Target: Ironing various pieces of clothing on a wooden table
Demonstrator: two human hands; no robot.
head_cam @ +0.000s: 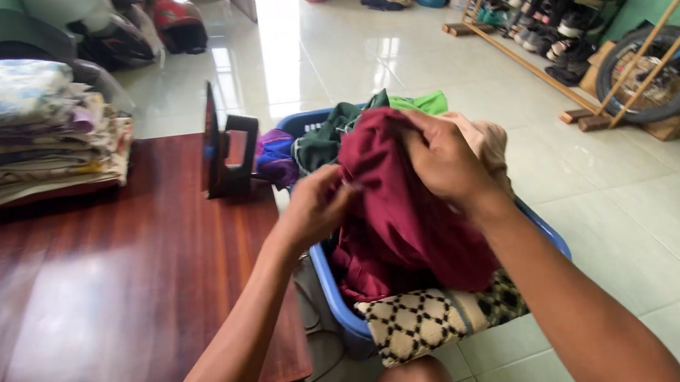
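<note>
- A dark red garment [410,208] is held up over a blue laundry basket [330,290], which sits on the tiled floor [659,223] just beside the right edge of a wooden table [97,304].
- The left hand [320,206] is seen at about nine o'clock of the garment, with its fingers pinched together on the cloth's left edge.
- The right hand [443,158] is laid over the garment's top, at about twelve to one o'clock, and its fingers are curled shut on a bunch of the fabric.
- The garment's lower part is draped down into the basket, where it rests on other clothes.
- A cream and black patterned cloth [435,317] is hung over the basket's near rim, at six o'clock of the garment.
- Green clothes [358,121] and a purple piece [276,155] are piled at the basket's far end, at eleven to twelve o'clock.
- A beige cloth [484,140] is partly hidden behind the right hand; whether it is touched by the hand cannot be told.
- An iron [224,149] is stood on end on the table's far right corner.
- A stack of folded linens [13,134] is set at the table's far left, at ten o'clock.
- A shoe rack [542,18] and a wheel [651,74] are seen well apart, at two o'clock.
</note>
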